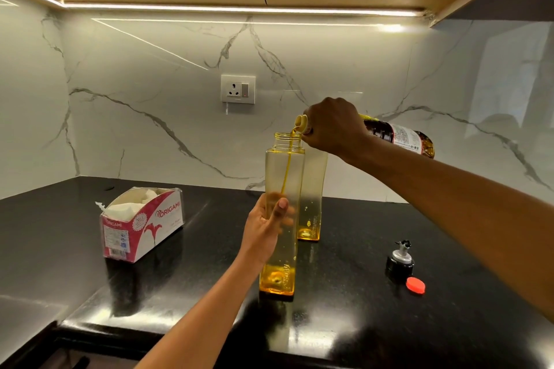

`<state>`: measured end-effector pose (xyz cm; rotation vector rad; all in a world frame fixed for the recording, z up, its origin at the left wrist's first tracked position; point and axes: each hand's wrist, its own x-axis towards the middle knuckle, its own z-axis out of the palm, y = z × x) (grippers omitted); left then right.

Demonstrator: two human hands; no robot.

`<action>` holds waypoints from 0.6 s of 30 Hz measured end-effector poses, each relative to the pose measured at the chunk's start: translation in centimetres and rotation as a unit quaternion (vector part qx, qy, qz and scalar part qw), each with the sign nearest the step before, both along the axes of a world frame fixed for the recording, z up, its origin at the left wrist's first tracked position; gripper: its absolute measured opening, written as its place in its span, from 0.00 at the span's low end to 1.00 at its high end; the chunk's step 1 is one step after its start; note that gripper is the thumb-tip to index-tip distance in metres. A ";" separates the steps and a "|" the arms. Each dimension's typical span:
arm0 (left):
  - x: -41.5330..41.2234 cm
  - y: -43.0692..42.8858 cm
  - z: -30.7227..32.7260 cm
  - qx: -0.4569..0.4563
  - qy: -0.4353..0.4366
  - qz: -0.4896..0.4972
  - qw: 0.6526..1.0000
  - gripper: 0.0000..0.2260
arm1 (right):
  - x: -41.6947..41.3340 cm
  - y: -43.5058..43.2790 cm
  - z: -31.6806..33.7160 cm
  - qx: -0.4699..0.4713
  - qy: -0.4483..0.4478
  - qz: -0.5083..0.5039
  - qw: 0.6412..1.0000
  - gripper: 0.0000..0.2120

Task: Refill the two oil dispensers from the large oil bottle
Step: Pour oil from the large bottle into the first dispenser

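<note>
Head view: near dispenser (283,177) clear, yellow-tinted, oil pooled at base.

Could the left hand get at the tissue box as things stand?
Probably not yet: the left hand is gripping the dispenser being filled. The counter between it and the tissue box is bare, so once it lets go, likely yes.

Two dispensers, near (281,219) and far (311,189); one oil bottle (398,136); one pourer cap (400,260); one red lid (415,284); one tissue box (141,225); one wall socket (238,89); two hands, left (263,228) and right (334,126).
</note>
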<state>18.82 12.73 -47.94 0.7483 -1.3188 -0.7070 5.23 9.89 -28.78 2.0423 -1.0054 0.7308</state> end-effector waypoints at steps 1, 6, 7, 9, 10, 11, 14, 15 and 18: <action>0.0 0.0 0.0 -0.001 0.001 -0.002 1.000 0.38 | 0.0 0.0 0.0 0.000 0.000 0.000 1.000 0.15; 0.1 -0.1 -0.1 -0.001 -0.006 -0.001 1.000 0.38 | -0.2 -0.1 0.0 -0.005 0.001 0.002 1.000 0.14; 0.1 -0.1 -0.1 0.002 -0.005 -0.003 1.000 0.38 | -0.1 -0.1 0.0 -0.007 0.001 0.001 1.000 0.14; 0.1 -0.2 -0.2 0.006 -0.002 -0.009 1.000 0.39 | -0.1 -0.1 0.0 -0.009 0.002 -0.002 1.000 0.15; 0.1 -0.2 -0.3 0.007 -0.001 -0.011 1.000 0.40 | -0.1 -0.1 0.0 -0.010 0.003 -0.003 1.000 0.15; 0.1 -0.2 -0.3 0.007 0.002 -0.012 1.000 0.40 | -0.1 -0.2 0.0 -0.011 0.005 -0.004 1.000 0.15; 0.1 -0.2 -0.3 0.007 0.010 -0.022 1.000 0.40 | -0.3 -0.2 0.1 -0.013 0.012 -0.004 1.000 0.15; 0.1 -0.3 -0.3 0.008 0.013 -0.026 1.000 0.40 | -0.3 -0.2 0.1 -0.013 0.014 -0.004 1.000 0.15; 0.1 -0.4 -0.4 0.009 0.019 -0.031 0.999 0.40 | -0.3 -0.3 0.1 -0.017 0.018 -0.001 1.000 0.15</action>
